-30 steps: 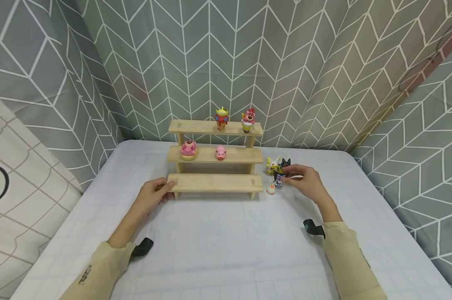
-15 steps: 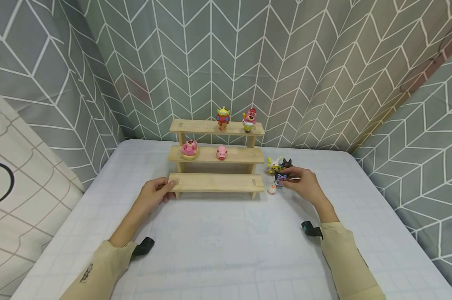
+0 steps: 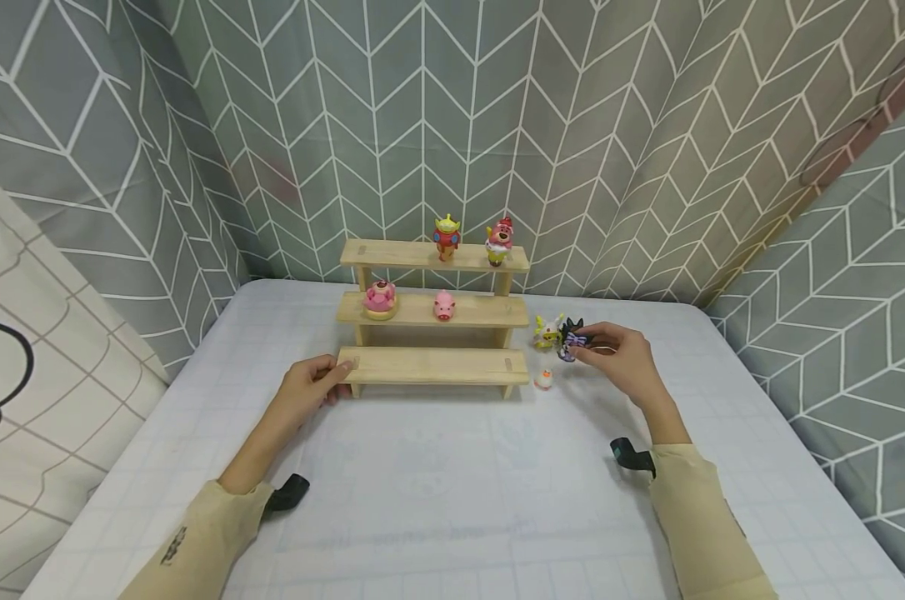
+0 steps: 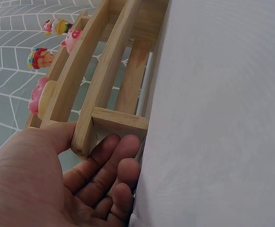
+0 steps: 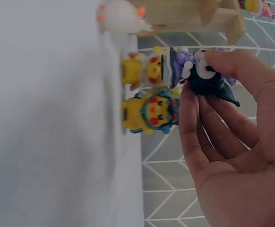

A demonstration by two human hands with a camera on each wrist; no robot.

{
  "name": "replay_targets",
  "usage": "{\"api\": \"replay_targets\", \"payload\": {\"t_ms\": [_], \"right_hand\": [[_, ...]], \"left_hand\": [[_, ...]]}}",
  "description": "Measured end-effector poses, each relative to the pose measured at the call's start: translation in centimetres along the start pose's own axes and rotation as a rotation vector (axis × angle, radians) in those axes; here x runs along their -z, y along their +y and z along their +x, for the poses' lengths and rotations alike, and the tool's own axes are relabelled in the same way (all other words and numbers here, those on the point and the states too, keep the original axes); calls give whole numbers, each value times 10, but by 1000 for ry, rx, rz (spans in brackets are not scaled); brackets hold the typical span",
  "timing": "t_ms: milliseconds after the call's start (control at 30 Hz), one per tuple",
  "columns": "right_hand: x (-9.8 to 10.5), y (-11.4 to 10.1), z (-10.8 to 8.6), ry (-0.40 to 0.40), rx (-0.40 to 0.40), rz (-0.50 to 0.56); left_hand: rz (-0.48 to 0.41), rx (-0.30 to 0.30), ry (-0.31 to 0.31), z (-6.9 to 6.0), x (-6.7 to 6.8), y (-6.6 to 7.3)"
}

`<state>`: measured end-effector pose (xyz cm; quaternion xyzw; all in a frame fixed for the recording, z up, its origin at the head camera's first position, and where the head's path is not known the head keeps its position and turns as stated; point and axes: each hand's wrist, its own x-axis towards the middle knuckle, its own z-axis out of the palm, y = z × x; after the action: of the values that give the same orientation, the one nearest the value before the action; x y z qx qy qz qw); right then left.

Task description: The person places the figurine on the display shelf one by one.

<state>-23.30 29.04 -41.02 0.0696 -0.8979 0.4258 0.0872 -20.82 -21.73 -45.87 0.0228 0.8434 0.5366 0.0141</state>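
A three-tier wooden shelf (image 3: 432,367) stands on the table. My left hand (image 3: 308,385) grips the left end of its lowest tier; in the left wrist view the thumb lies on the board and the fingers (image 4: 125,149) curl beneath it. My right hand (image 3: 623,360) pinches a black and purple figurine (image 3: 570,342), held by its head between thumb and fingers in the right wrist view. Beside it stand two yellow figurines, one with a white top (image 3: 547,332), the other in a blue-trimmed hood (image 5: 154,112). A small white figurine (image 3: 544,380) stands nearer the shelf's right end.
On the top tier stand a red and green figurine (image 3: 447,237) and a pink one with a red hat (image 3: 500,242). The middle tier holds a pink figurine on a round base (image 3: 380,299) and a pink pig (image 3: 444,306). Patterned curtains (image 3: 437,108) surround the table.
My right hand has lifted the black and purple figurine, moving it slightly right and away from the small white one. My left hand has stayed at the shelf.
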Motion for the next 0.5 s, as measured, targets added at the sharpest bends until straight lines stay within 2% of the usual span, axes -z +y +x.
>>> {"api": "replay_targets", "payload": {"t_ms": [200,500], "right_hand": [[5,-7,1,44,52,31],[4,-21,1,57,127,81]], "left_hand": [[7,-1,1,0,0,0],[1,2,3,0,-1,0]]}}
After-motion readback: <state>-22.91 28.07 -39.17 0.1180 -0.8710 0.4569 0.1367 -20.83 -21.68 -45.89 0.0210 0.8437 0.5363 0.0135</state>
